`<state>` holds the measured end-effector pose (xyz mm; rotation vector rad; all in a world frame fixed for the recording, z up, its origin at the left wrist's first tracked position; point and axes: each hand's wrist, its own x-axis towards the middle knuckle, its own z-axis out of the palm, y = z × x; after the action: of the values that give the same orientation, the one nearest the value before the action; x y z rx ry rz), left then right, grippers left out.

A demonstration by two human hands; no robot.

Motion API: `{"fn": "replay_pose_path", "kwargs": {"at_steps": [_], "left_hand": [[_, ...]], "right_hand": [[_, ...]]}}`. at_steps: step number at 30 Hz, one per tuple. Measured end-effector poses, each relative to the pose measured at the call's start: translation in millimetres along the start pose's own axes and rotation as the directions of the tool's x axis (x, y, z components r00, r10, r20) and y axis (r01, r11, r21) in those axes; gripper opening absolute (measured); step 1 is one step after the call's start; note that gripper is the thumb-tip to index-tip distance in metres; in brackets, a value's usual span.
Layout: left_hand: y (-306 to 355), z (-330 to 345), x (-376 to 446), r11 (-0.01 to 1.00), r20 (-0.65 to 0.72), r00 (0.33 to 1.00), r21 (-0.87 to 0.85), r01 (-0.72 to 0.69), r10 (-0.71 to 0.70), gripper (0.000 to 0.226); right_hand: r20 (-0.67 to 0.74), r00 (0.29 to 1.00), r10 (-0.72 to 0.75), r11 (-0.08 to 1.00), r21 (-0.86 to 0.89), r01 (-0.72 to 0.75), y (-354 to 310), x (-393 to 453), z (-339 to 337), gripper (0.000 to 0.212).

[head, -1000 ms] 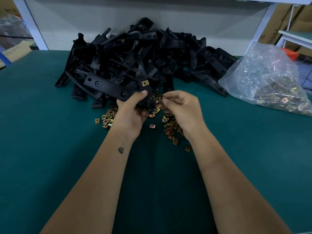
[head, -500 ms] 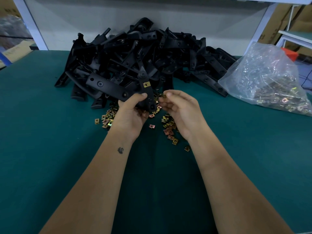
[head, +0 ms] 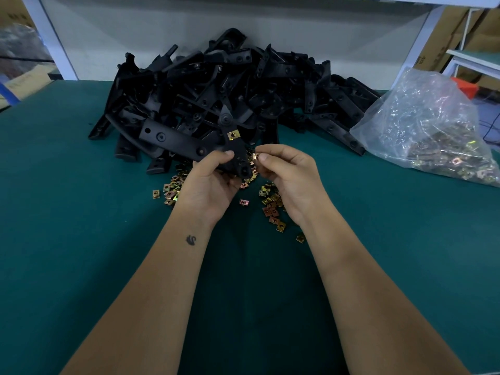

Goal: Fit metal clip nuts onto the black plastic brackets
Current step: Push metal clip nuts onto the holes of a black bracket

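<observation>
The table top (head: 81, 239) was covered in a dark teal green, plain, no pattern at all. The heap of brackets (head: 216, 85) at the back was solid matte black. On the bracket being held (head: 235, 150), one little brassy yellow clip nut (head: 232, 135) could be seen against the black. The loose clip nuts (head: 272, 204) scattered on the teal were gold, with some tinted coppery pink. The bag (head: 422, 123) on the right was clear and shiny, more of the same gold showing through. A small dark tattoo (head: 191, 240) was marked on the left forearm. Pale blue-white frame posts (head: 422, 36) and brown cardboard boxes (head: 443, 41) were seen behind.
</observation>
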<state>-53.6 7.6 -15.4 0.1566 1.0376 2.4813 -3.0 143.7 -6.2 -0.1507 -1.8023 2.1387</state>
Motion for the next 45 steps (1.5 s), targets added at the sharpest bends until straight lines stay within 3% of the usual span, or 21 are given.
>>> {"fn": "replay_pose_path", "kwargs": {"at_steps": [7,15,21,30,45], "left_hand": [[-1.3,1.2,-1.1,1.000,-0.004,1.000,0.028,-0.011,0.011,0.056],[-0.1,0.8,-1.6,1.000,0.010,1.000,0.016,0.021,-0.021,0.020],[-1.5,6.3,-3.1,0.999,-0.058,0.998,0.047,0.001,0.002,0.065],[-1.5,5.5,-2.3,0.998,-0.045,0.999,0.059,0.015,-0.013,0.064],[-0.9,4.3,-2.9,0.997,-0.042,0.999,0.070,-0.012,0.015,0.067]], "right_hand": [[0.042,0.998,0.036,0.999,-0.010,-0.036,1.2,-0.7,1.7,0.015],[-0.006,0.999,0.048,0.999,0.012,-0.048,0.9,-0.3,0.7,0.013],[0.041,0.998,0.049,0.999,-0.007,-0.049,1.3,-1.8,3.0,0.013],[0.009,0.998,0.059,0.986,0.155,-0.060,-2.3,-1.5,1.2,0.019],[0.044,0.995,0.086,0.992,0.085,-0.090,-2.0,-2.6,2.3,0.013]]}}
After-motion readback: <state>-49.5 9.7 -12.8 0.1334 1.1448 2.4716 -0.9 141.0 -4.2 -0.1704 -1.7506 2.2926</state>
